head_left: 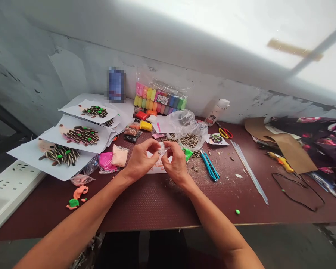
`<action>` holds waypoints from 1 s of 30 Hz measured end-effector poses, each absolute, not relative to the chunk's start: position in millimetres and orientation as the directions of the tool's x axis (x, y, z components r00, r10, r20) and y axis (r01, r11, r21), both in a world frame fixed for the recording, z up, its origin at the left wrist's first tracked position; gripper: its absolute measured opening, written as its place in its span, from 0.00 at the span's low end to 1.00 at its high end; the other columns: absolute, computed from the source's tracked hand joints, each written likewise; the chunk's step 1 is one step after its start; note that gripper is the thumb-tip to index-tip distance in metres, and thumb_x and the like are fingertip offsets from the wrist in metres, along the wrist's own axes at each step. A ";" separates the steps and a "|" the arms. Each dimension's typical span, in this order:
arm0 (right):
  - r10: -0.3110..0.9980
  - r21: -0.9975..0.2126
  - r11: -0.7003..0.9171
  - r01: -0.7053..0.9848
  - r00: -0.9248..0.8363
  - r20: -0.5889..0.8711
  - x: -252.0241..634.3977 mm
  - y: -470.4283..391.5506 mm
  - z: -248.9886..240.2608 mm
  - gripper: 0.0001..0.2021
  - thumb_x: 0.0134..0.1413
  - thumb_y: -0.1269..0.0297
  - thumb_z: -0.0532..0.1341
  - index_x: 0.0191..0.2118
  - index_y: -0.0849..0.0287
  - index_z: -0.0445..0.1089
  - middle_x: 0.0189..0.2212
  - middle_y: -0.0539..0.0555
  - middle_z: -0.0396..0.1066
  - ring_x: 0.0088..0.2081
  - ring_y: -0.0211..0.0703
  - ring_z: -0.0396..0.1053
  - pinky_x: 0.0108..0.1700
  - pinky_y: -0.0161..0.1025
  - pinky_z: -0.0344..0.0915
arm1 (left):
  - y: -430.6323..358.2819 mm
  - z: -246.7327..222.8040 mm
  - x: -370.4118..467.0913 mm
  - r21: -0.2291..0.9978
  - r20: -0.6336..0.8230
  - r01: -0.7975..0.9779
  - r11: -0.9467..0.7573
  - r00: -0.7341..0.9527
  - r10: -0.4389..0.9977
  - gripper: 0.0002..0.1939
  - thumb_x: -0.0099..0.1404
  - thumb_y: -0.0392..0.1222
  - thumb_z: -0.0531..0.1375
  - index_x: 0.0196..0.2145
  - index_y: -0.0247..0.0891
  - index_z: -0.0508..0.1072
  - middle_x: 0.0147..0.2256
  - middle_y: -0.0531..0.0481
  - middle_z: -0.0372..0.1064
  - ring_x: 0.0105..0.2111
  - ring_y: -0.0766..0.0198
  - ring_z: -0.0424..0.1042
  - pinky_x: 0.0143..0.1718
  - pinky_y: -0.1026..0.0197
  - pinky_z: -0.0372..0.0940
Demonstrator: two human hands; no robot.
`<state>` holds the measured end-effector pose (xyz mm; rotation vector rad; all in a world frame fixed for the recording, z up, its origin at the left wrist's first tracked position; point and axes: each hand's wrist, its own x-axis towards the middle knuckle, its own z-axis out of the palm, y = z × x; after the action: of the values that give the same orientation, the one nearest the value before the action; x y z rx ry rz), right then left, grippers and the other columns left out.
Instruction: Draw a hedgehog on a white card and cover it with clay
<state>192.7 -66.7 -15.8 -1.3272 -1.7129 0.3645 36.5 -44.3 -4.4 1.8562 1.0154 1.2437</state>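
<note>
My left hand [143, 157] and my right hand [176, 162] meet over the middle of the table. Their thumbs and forefingers pinch a small, whitish, see-through plastic piece [162, 148]; its exact kind is too small to make out. Beneath them lies a white paper with orange lines [156, 170], partly covered by the hands. Just behind is a crumpled clear plastic bag [182, 121] beside a heap of striped sunflower seeds [190, 140]. A green packet [187, 153] sits right by my right hand. Left of my left hand are pink [106, 161] and cream [120, 156] clay packets.
Stacked papers with seed hedgehogs [81, 135] lie at left by a white power strip [5, 185]. A blue utility knife [210, 166], scissors [225, 133], glue sticks [249, 172] and a yellow glue gun [284, 163] with its cord are on the right. A bottle [217, 112] stands behind.
</note>
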 end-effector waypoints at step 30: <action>0.965 -0.955 0.209 0.209 0.115 0.237 190.5 -69.4 -15.1 0.08 0.51 0.61 0.66 0.36 0.57 0.72 0.32 0.52 0.77 0.33 0.41 0.73 0.38 0.40 0.70 | -40.5 -8.0 35.4 0.789 0.378 0.404 -0.463 0.276 0.884 0.04 0.62 0.38 0.58 0.32 0.39 0.74 0.28 0.51 0.75 0.27 0.62 0.71 0.29 0.62 0.61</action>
<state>190.5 -69.4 -15.1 -1.2393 -1.3431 0.8405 35.4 -40.5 -8.0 1.9933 1.1544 1.1200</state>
